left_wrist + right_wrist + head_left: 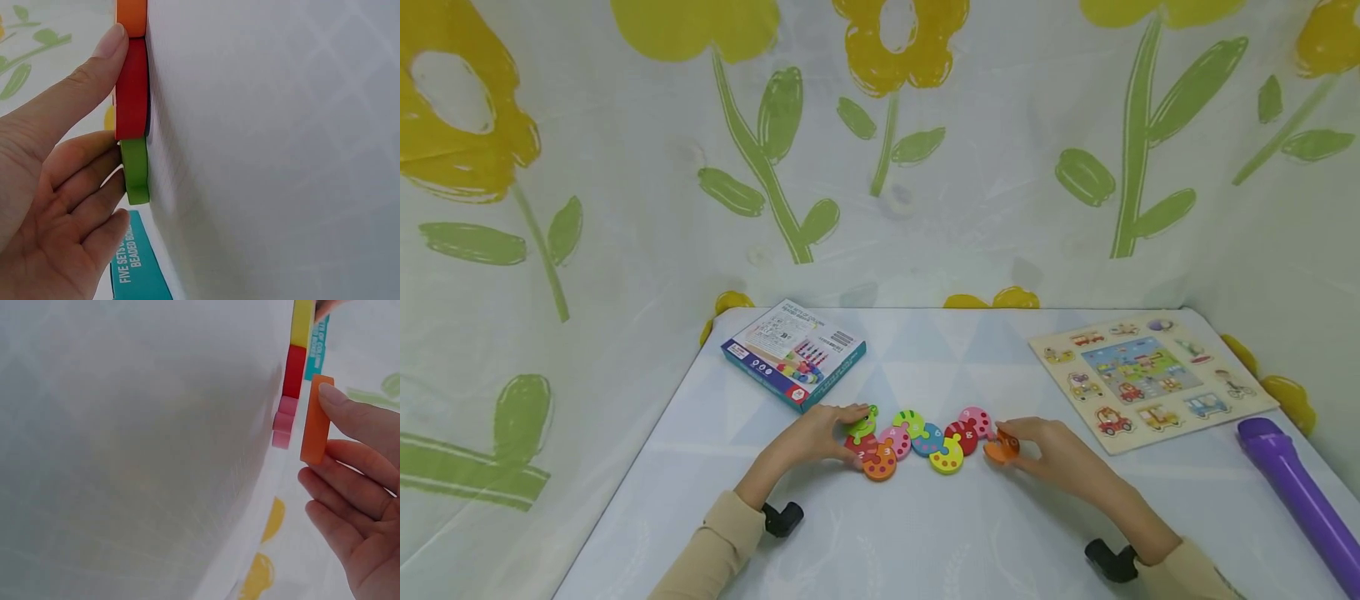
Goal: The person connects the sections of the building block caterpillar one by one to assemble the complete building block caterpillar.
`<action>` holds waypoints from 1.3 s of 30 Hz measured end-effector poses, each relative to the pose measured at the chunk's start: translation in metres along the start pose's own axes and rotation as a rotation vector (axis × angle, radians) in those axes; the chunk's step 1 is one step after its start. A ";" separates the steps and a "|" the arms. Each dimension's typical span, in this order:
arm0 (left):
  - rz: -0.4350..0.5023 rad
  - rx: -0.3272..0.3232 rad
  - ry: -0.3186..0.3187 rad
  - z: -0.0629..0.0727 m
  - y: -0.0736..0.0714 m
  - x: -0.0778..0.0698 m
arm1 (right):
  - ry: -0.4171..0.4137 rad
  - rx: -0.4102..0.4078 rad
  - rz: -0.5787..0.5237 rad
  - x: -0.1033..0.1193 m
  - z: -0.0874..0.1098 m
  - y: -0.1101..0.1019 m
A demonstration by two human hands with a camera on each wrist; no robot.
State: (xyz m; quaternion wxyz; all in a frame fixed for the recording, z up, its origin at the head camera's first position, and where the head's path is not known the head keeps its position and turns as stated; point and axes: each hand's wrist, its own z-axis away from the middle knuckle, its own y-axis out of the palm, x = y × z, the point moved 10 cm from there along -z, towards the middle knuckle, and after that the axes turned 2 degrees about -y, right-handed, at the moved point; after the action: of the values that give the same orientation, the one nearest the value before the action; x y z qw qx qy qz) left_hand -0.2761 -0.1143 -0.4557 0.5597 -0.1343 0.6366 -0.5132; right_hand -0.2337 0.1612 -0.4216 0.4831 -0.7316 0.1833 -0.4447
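Observation:
A caterpillar puzzle [947, 457] of joined round, coloured wooden pieces lies flat across the middle of the table. At its left end is a green head piece [135, 172], joined to a red piece [132, 87]. My left hand [808, 437] holds this end, its thumb against the red piece and its fingers by the green one. Past the pink piece [976, 419] at the other end, my right hand [1060, 458] pinches a loose orange puzzle piece [316, 419] between thumb and fingers. That piece is tilted and raised off the table in the right wrist view.
Behind my left hand lies a flat teal puzzle box [797, 354]. A wooden picture board [1150, 379] with vehicle pieces lies at the back right. The purple microphone-shaped thing [1296, 500] runs along the right edge. A flowered curtain [970, 208] hangs behind the table.

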 end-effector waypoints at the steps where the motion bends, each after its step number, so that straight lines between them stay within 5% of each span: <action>1: 0.000 -0.001 0.002 0.000 0.000 0.000 | -0.004 0.002 0.000 0.000 -0.001 0.000; 39: 0.001 0.013 0.008 0.000 -0.002 -0.003 | 0.181 0.151 0.003 -0.022 -0.022 0.019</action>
State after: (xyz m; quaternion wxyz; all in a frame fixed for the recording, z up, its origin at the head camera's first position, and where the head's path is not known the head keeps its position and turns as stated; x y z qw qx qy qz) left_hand -0.2756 -0.1130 -0.4529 0.5583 -0.1285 0.6356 -0.5176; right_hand -0.2605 0.1559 -0.4458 0.5189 -0.6499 0.1932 -0.5206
